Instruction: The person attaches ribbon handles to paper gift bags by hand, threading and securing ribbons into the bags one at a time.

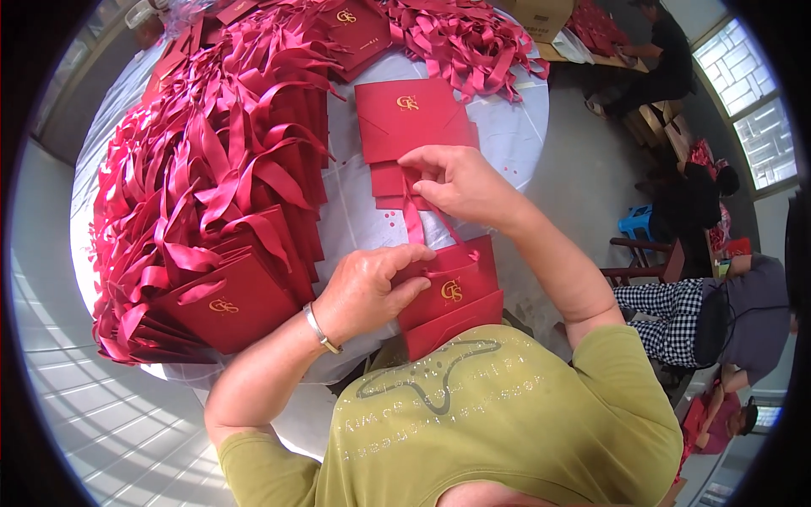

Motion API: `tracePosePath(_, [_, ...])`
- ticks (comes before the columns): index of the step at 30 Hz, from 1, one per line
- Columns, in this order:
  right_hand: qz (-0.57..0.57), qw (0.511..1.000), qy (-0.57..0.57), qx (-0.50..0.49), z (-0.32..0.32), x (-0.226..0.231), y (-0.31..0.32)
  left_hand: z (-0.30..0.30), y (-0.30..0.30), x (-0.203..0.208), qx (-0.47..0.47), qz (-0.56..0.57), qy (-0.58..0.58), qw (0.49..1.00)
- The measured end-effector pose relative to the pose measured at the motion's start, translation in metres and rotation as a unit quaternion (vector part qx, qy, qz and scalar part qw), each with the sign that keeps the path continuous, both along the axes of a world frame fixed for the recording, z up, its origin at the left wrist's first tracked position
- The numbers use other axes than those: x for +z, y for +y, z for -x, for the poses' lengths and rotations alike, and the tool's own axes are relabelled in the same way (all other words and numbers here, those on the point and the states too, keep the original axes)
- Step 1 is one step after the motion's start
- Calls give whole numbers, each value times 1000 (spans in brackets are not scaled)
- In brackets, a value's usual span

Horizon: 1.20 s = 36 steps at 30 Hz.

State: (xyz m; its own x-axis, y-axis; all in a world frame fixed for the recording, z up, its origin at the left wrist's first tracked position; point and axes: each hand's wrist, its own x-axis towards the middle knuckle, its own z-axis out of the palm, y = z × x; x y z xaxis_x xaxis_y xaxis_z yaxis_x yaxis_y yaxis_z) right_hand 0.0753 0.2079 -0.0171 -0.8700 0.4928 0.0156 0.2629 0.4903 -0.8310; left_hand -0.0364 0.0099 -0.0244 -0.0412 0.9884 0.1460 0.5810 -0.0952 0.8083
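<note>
**Ribbon up, bag near table edge: slip and snag risk**

Your right hand (452,184) has the ribbon (411,221) pinched between thumb and fingers, raised on the far side of the red bag (448,308). Your left hand (378,283) sits on the bag's left side, forefinger along the top edge, thumb over the front panel; can't tell how firmly it clamps, or whether it clamps at all. Bag lies centre-near, right up by your green shirt (507,397).

What could go wrong: pull the ribbon too hard with a loose left hand and the bag likely skids or its top edge creases. Satin looks slick, so a light pinch may lose it, or the strand may twist. The near position could let the bag slide off toward your lap. Swing left and you may snag the heaped ribbons on the bag pile (266,279), which leans and could topple. The flat stack (414,118) just beyond your right hand is uneven; a forearm brush could fan it out.

Writing: gold monogram on the bag's front, same on the stack's top bag and on the pile's near one; finer print under it is too small to read. Shirt has glittery lettering around a star outline, upside down from here. Far carton (543,12) carries dark print, illegible.
</note>
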Motion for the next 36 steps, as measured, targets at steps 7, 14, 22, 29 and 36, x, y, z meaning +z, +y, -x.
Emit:
tracePosePath(7, [-165,982,45,83,-1,-5,-1,0,0,-9,-10,-41,4,999])
tracePosePath(14, [-200,977,-9,79,-1,-1,0,-2,0,1,-12,18,17,1000])
tracePosePath(22, [-261,954,12,146,-1,4,15,-1,-3,0,-9,-3,27,1000])
tracePosePath(29, [-316,941,-42,115,-7,4,6,-1,-3,0,-9,15,27,999])
tracePosePath(36, [-341,932,-34,116,-11,13,5,-2,-2,-1,-10,-10,22,1000])
